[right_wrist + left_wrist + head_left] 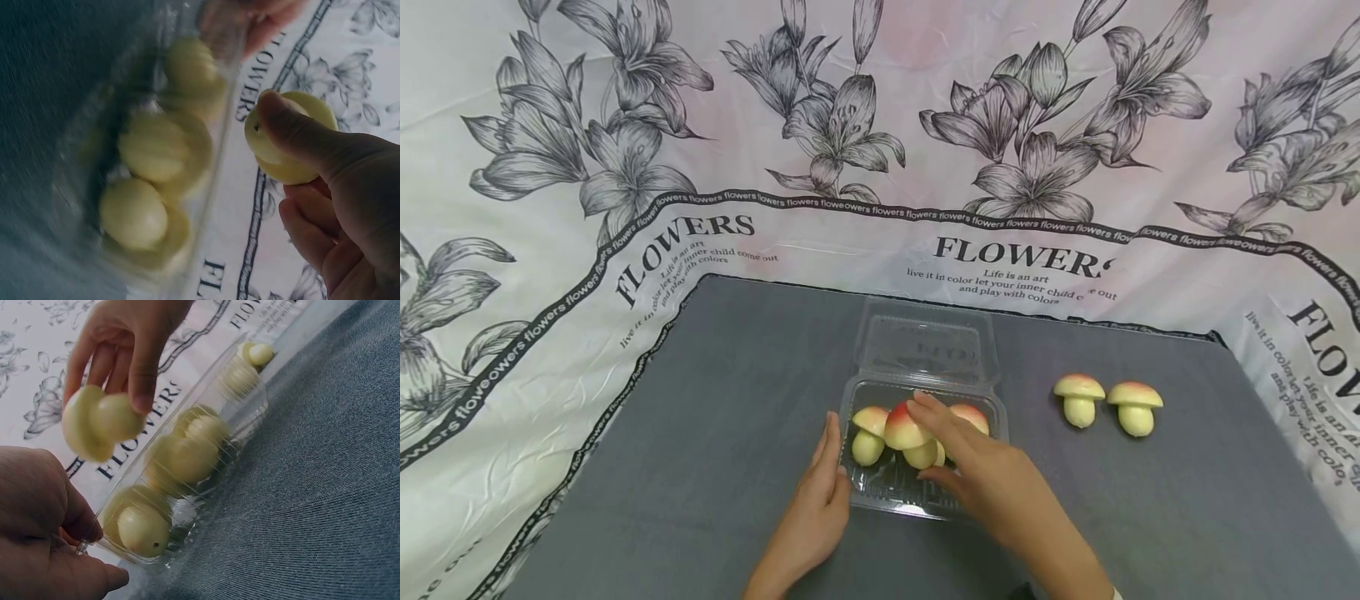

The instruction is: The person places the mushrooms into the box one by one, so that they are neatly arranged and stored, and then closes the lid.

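Observation:
A clear plastic clamshell box point(880, 498) lies with its lid point(925, 337) tipped back. My left hand point(812, 504) pinches the box's left rim between thumb and fingers, as the left wrist view shows. Over the box, my right hand point(988, 471) grips a toy mushroom point(904, 429) with a red-topped cap and pale yellow-green stem. In the right wrist view its thumb presses the stem of this mushroom point(265, 147). Similar mushrooms sit inside the box: one at the left point(868, 435), others point(970, 415) partly hidden behind the right hand.
Two more toy mushrooms, one nearer point(1079, 400) and one farther right point(1135, 408), stand on the dark grey tabletop point(737, 400) to the right of the box. A white flower-printed cloth point(850, 250) with lettering hangs behind and around the table.

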Available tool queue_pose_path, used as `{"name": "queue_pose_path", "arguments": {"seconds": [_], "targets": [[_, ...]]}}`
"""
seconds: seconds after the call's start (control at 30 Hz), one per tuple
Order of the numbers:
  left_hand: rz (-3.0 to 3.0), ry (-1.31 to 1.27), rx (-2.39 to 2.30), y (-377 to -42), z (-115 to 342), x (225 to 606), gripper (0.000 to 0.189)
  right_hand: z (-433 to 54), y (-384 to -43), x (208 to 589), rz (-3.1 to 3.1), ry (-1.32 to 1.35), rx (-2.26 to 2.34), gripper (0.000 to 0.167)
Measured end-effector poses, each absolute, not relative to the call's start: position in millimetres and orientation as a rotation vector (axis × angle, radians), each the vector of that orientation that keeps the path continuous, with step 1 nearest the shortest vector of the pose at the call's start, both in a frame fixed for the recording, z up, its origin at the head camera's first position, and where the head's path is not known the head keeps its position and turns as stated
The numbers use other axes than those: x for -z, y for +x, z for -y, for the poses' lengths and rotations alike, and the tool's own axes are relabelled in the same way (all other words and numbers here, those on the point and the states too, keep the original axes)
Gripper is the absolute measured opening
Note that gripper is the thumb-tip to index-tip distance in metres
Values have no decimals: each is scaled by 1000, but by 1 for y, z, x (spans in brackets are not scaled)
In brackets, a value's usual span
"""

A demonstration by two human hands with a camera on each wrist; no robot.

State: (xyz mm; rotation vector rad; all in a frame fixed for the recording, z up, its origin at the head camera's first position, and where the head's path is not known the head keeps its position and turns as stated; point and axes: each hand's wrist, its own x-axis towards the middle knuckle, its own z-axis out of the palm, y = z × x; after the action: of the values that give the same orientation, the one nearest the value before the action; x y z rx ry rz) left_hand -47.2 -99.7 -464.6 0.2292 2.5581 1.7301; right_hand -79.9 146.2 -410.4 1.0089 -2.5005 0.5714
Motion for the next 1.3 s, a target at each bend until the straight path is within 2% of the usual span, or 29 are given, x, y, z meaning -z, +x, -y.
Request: {"name": "queue_pose_path", "arguments": {"seconds": [0.23, 0.67, 1.3], "targets": [[-2488, 216, -1760, -49, 102, 464, 74, -132, -83, 424, 2473, 1182, -614, 101], [-2459, 182, -1745, -50, 104, 469, 72, -120, -90, 442, 2429, 1321, -534, 95], [-2416, 201, -1774, -51, 106, 467, 73, -114, -91, 451, 2504, 1361, -416, 104]]}}
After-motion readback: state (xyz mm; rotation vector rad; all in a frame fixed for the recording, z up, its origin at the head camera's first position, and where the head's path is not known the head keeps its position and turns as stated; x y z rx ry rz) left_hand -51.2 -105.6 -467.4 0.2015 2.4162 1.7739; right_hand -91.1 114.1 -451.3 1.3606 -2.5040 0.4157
